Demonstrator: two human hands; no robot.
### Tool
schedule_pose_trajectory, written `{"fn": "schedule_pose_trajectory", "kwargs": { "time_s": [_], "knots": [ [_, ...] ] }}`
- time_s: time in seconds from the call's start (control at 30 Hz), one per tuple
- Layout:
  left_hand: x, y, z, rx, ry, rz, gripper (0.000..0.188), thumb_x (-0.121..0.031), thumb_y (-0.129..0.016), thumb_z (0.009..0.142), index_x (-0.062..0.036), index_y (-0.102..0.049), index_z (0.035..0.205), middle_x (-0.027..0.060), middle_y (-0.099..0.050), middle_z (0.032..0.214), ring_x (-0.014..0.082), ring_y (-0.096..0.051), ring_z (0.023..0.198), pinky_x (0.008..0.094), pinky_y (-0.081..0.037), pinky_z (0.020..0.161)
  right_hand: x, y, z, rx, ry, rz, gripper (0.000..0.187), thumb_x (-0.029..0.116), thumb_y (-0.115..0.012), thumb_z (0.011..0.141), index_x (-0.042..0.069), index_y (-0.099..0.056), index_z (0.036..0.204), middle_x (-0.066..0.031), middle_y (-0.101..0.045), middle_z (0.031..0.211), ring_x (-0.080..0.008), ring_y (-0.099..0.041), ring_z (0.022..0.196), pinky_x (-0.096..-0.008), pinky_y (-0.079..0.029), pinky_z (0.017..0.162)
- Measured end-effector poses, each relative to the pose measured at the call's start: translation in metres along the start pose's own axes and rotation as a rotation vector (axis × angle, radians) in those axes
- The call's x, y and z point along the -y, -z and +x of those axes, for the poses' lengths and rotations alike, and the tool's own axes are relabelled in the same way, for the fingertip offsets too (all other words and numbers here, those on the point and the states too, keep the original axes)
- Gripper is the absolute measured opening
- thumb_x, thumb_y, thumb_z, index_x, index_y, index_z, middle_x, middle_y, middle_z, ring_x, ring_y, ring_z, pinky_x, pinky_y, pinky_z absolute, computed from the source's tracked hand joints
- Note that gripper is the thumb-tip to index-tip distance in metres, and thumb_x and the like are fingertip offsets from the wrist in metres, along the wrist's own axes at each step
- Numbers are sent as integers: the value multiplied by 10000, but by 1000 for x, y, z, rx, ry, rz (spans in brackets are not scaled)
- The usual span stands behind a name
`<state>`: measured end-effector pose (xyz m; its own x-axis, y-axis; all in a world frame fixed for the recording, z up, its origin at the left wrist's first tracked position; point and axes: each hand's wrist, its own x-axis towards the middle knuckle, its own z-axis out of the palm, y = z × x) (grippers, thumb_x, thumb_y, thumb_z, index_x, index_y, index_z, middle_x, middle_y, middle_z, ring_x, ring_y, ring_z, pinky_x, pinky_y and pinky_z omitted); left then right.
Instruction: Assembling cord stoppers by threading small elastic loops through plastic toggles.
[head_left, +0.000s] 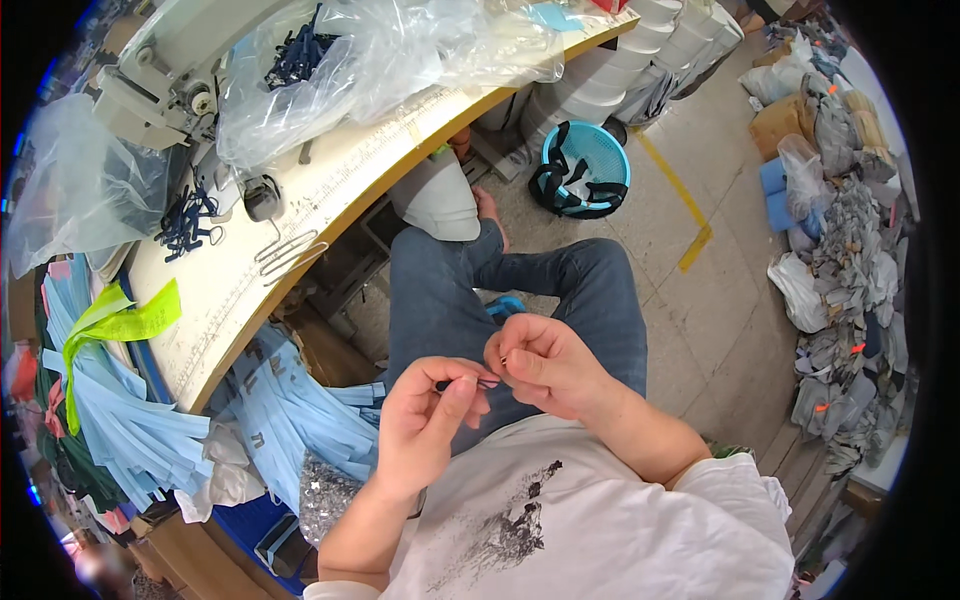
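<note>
Above my lap, my left hand [425,420] and my right hand [555,368] are close together, both with fingers pinched. A thin dark strip or cord [487,382] shows between them; its end is at my left fingertips. Something tiny sits at the tips of my right thumb and forefinger, too small to make out. A pile of navy strap pieces [188,225] lies on the white sewing table [345,165] to the left. More navy pieces [300,48] are inside a clear plastic bag [390,60] on the same table.
A sewing machine [160,85] stands at the table's far left, with a bent wire rack [290,255] on the near edge. Light blue strips [300,400] hang beside my left arm. A blue basket [600,150] stands on the floor ahead; grey scraps [850,270] heap along the right.
</note>
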<state>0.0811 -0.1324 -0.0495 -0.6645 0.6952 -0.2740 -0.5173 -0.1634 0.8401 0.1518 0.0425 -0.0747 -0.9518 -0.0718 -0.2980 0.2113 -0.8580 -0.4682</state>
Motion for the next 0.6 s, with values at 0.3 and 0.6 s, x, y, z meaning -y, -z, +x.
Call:
{"fn": "schedule_pose_trajectory", "kwargs": {
  "time_s": [0.3, 0.6],
  "knots": [
    [-2, -2, 6, -93, -87, -16, 122, 57, -609, 860, 39, -584, 977, 127, -600, 962, 134, -578, 693, 242, -467, 578, 1, 1, -2, -76, 47, -238, 165, 162, -646, 903, 26, -636, 996, -17, -609, 822, -25, -450, 557, -178, -322, 449],
    [-8, -5, 5, -40, -125, 110, 135, 98, -594, 847, 36, -592, 967, 71, -577, 943, 86, -535, 779, 206, -437, 651, 9, -7, -6, -71, 150, -491, 128, 102, -663, 883, 35, -631, 987, 9, -610, 852, -21, -537, 667, -163, -401, 512]
  ]
}}
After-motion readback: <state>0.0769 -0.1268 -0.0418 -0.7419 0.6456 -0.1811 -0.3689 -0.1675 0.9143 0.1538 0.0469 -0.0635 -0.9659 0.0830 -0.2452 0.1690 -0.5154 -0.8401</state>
